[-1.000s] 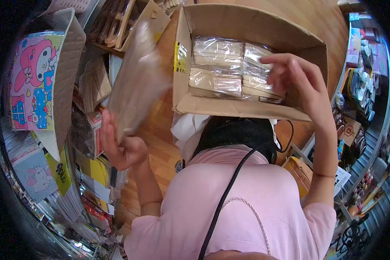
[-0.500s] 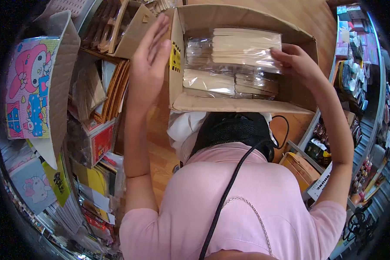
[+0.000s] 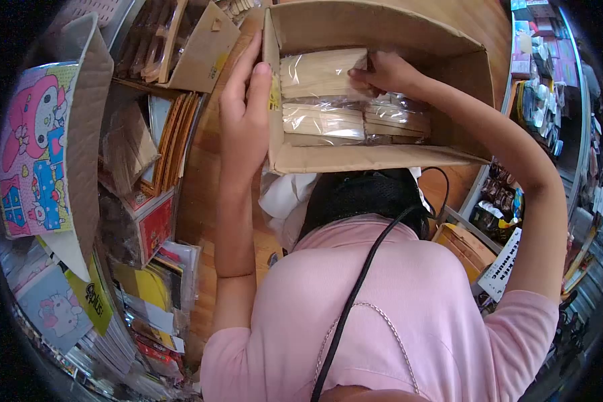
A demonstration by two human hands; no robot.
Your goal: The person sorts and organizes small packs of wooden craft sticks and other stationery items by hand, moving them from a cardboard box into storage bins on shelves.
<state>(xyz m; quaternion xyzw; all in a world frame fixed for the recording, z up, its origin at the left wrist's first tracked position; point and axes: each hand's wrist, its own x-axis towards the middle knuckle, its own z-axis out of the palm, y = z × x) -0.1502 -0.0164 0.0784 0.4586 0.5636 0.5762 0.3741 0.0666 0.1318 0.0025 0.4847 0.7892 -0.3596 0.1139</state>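
Note:
A cardboard box point(image 3: 375, 157) rests in front of my lap, its open top facing me. Clear-wrapped packs of flat wooden craft sticks lie in its left part. With fingers pinched, my right hand point(image 3: 390, 74) grips the right end of the upper-left pack of wooden craft sticks point(image 3: 318, 72), which lies level against the left wall. Below it are another stick pack point(image 3: 323, 123) and a further stick pack point(image 3: 395, 119) beside that. My left hand point(image 3: 246, 107) lies along the outside of the box's left wall, fingers stretched out and thumb up near the rim.
Shelves on the left hold a cartoon-printed cardboard piece point(image 3: 40, 147), wooden frames point(image 3: 177, 134) and a smaller carton point(image 3: 197, 50). On the right stands a rack of packaged goods point(image 3: 543, 87). Wood flooring point(image 3: 228, 221) shows between. A black cord point(image 3: 355, 281) hangs over my pink shirt.
My right hand has moved left and down with the pack of craft sticks, from above the others into the upper-left corner. My left hand has come against the box's left wall.

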